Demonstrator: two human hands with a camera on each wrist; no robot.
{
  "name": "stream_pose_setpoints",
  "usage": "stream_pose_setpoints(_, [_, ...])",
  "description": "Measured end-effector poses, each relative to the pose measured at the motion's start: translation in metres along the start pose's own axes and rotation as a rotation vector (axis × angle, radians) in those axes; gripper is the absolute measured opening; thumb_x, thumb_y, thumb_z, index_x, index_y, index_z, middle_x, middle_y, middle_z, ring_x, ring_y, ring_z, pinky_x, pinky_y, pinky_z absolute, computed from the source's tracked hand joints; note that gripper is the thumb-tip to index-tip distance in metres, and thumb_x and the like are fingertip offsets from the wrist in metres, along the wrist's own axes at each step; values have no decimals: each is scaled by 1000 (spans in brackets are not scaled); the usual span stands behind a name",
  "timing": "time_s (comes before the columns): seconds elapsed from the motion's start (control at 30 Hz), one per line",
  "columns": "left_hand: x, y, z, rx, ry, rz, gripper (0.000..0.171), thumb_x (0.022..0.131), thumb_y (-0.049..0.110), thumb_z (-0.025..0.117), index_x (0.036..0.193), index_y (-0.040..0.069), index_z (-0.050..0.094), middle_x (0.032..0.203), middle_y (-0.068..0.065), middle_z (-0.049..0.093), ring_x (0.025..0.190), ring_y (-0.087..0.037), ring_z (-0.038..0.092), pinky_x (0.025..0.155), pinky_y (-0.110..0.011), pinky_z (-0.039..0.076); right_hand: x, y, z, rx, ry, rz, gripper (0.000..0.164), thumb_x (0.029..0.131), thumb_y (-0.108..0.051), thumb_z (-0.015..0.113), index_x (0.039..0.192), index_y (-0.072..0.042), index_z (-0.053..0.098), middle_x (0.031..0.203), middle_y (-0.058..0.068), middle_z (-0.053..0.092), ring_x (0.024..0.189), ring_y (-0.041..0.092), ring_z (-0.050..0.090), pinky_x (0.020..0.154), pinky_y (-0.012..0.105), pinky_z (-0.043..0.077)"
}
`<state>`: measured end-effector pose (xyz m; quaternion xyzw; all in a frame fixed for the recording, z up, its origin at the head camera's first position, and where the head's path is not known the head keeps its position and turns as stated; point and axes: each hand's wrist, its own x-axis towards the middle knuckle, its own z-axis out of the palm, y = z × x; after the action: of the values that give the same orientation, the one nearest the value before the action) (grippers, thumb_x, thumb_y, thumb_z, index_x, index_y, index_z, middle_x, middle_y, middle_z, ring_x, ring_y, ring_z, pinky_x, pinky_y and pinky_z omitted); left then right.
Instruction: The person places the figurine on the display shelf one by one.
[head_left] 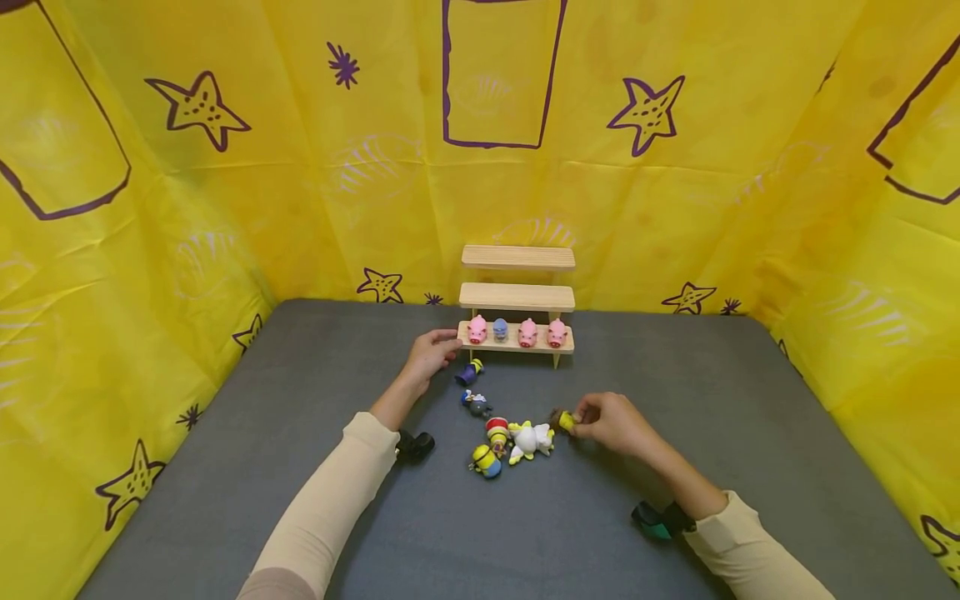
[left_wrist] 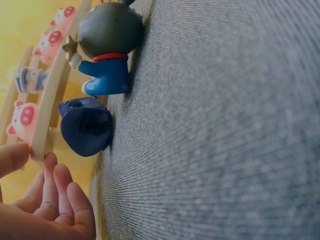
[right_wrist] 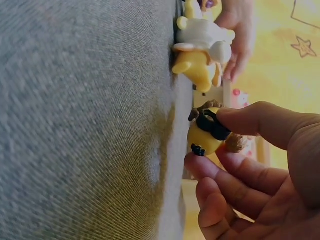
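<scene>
My left hand [head_left: 433, 354] pinches the left end of the lowest step of a three-tier wooden display stand [head_left: 517, 297], thumb above and fingers below in the left wrist view. On that step stand pink pig figurines [head_left: 527, 332] and one small blue-grey figurine [head_left: 500, 330]. My right hand [head_left: 611, 423] pinches a yellow minion figurine [right_wrist: 204, 137] with black goggles and brown parts, just at the cloth. Left of it lies a white-and-yellow figurine [head_left: 531, 440]. A dark blue figurine [left_wrist: 86, 126] lies by the left fingers, beside a grey-headed, blue-bodied figurine [left_wrist: 111, 75].
Near the white figurine lie a red-and-yellow figurine [head_left: 497, 435] and a yellow-and-blue minion [head_left: 486, 461]. Grey cloth [head_left: 480, 542] covers the table. Yellow curtains [head_left: 300, 192] with purple drawings stand behind and on both sides.
</scene>
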<state>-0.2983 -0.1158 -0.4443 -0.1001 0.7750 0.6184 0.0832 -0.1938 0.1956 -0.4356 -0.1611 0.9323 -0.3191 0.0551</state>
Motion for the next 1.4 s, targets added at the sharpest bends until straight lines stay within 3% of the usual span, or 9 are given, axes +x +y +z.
stream_pose_setpoints(0.43, [2, 1, -2, 43, -17, -29, 38, 96, 23, 62, 131, 11, 58, 119, -13, 65, 99, -23, 60, 80, -30, 46, 5, 2, -6, 45, 6, -7, 14, 77, -11, 74, 86, -3, 67, 74, 3, 63, 68, 11, 53, 60, 24, 44])
stream_pose_setpoints(0.67, [3, 2, -3, 36, -24, -31, 40, 96, 23, 62, 133, 10, 58, 122, -14, 65, 104, -25, 61, 81, -30, 47, 9, 0, -14, 70, 29, -20, 15, 78, -9, 73, 88, -2, 66, 76, 4, 62, 71, 13, 53, 64, 25, 44])
stream_pose_setpoints(1.4, [4, 1, -3, 15, -24, -48, 40, 95, 24, 63, 132, 11, 58, 117, -11, 66, 96, -20, 61, 75, -27, 47, 15, -7, -26, 81, 109, -39, 16, 81, -11, 72, 93, -2, 68, 81, 6, 63, 74, 14, 53, 65, 26, 43])
